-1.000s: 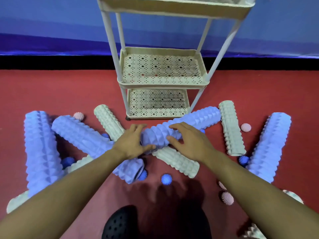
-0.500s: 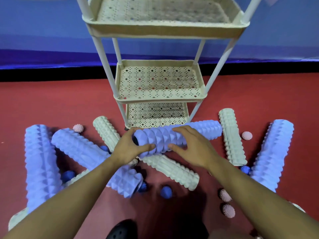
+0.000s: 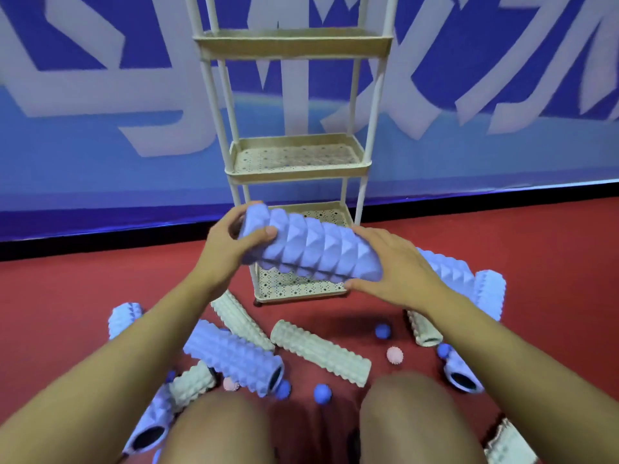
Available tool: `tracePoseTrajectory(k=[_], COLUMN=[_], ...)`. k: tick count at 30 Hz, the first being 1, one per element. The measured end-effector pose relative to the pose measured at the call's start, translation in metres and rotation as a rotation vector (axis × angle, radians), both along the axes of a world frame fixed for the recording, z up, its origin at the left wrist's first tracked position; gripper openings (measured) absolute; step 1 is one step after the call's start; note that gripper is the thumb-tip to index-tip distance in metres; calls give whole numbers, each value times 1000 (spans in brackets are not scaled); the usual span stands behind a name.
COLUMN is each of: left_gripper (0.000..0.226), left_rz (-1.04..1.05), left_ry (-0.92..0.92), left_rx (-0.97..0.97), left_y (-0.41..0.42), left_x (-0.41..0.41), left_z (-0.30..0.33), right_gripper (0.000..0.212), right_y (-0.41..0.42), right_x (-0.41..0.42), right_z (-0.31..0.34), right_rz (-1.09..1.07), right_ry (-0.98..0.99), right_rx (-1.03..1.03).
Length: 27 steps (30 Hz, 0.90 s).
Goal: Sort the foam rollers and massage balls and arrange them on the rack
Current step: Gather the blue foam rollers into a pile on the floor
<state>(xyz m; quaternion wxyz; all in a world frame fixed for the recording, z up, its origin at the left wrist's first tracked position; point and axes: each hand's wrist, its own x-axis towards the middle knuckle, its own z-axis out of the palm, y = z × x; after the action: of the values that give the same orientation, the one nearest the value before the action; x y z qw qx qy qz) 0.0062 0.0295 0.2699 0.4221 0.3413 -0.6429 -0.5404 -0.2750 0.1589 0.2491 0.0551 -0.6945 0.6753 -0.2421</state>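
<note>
**Head view: blue roller lifted toward an unfilled rack**

Head-camera frame showed a person holding a blue foam roller [image 3: 310, 251] in the air at the centre of the frame, in front of the lowest shelf of a cream three-tier rack [image 3: 294, 169]. The left hand [image 3: 227, 249] wrapped the roller's left end, thumb laid across its ridged face. The right hand [image 3: 398, 272] cupped the other end from behind and below, fingers curled under it. The roller lay roughly level, tipped slightly down to the right.

Judged by its hollow core and moulded pyramid ridges, the roller was probably light and fairly stiff, with a grippy surface unlikely to slip. A hold at both ends, as pictured, looked sound for steering it level onto a shelf.

Across the lower half of the frame, more blue and cream rollers [image 3: 320, 353] lay scattered on the red floor [image 3: 67, 296], with small blue balls [image 3: 322, 393] and a pink spiky ball [image 3: 394, 355] among them.

Much stayed out of sight. The arms and knees covered part of the pile, so no full count was possible. The rack's top shelf was seen edge-on, its contents unknowable; the middle shelf and the visible part of the lowest showed nothing on them. Rollers at the lower corners were cut off by the frame edge.
</note>
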Motion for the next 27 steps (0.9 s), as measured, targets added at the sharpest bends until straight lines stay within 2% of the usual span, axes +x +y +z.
tracePoseTrajectory(k=[2, 5, 8, 10, 14, 17, 21, 27], left_gripper=[69, 72, 70, 69, 68, 63, 66, 76], left_rz=[10, 9, 7, 0, 2, 20, 14, 52], left_ry=[73, 135, 181, 200, 208, 208, 196, 185], left_rx=[-38, -82, -99, -112, -131, -125, -139, -147], left_y=[26, 69, 102, 116, 134, 136, 133, 122], left_x=[11, 30, 47, 53, 51, 44, 30, -6], left_z=[33, 70, 95, 106, 120, 126, 137, 144], right_gripper=[95, 88, 92, 93, 109, 116, 126, 122], right_y=[25, 70, 110, 127, 147, 159, 170, 179], right_x=[5, 24, 41, 38, 20, -1, -26, -60], right_z=[26, 67, 90, 92, 89, 86, 91, 93], right_rz=[1, -13, 0, 4, -30, -97, -165, -199], right_ry=[70, 109, 156, 179, 207, 199, 187, 163], right_rx=[-85, -245, -352, -347, -252, -208, -175, -162])
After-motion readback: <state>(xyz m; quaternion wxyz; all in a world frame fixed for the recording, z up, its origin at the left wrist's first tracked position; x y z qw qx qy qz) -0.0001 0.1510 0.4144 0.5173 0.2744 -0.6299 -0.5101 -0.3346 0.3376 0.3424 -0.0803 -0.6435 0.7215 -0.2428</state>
